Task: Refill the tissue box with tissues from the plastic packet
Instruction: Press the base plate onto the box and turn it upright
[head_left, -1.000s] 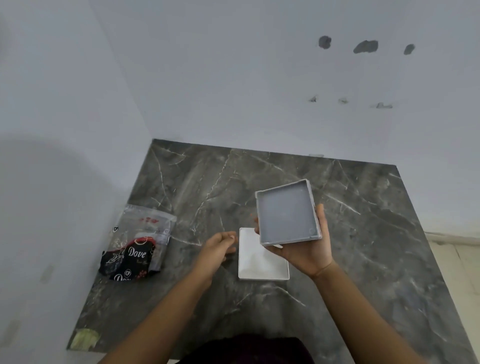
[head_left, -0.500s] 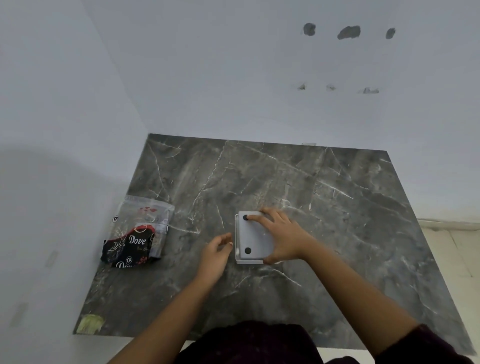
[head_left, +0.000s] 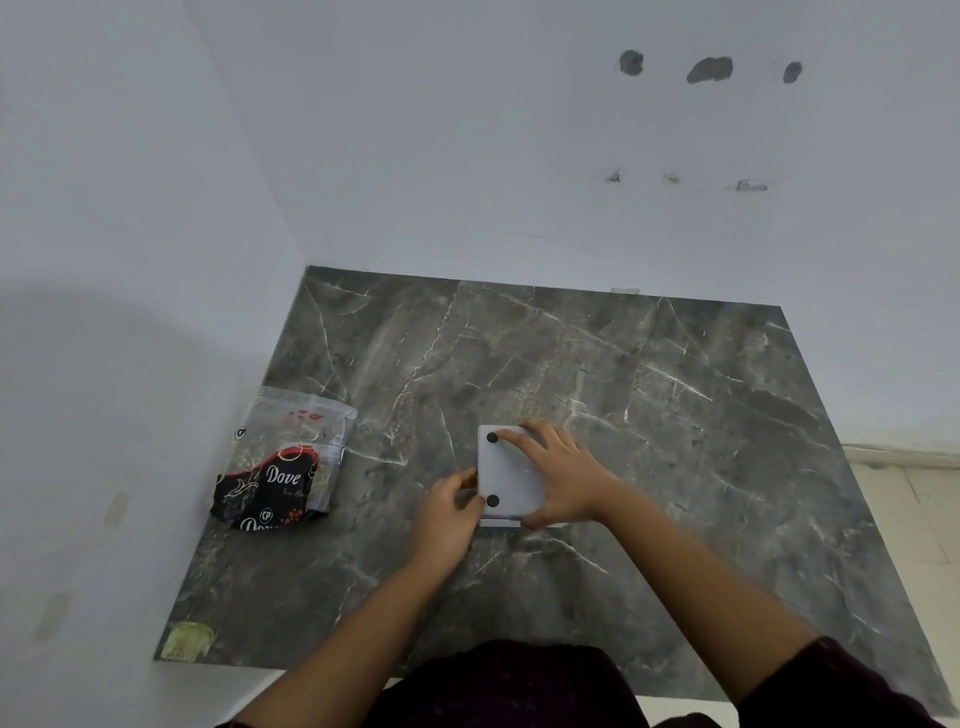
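Note:
A grey tissue box (head_left: 506, 475) lies on the dark marble table (head_left: 649, 405) with its flat face up, showing two black round feet on its left side. My right hand (head_left: 558, 475) lies spread flat on top of it, fingers over its far and right edges. My left hand (head_left: 452, 501) touches the box's left edge with curled fingers. A white piece of the box peeks out under its near edge. The plastic tissue packet (head_left: 283, 462), clear at the top and black with "Dove" print below, lies at the table's left edge against the wall.
White walls close in the table at the left and at the back. A greenish patch (head_left: 188, 640) marks the near left corner. Pale floor (head_left: 914, 519) shows past the table's right edge.
My right hand turned the grey box part over and set it down onto the white piece on the table. My left hand moved in against the box's left edge.

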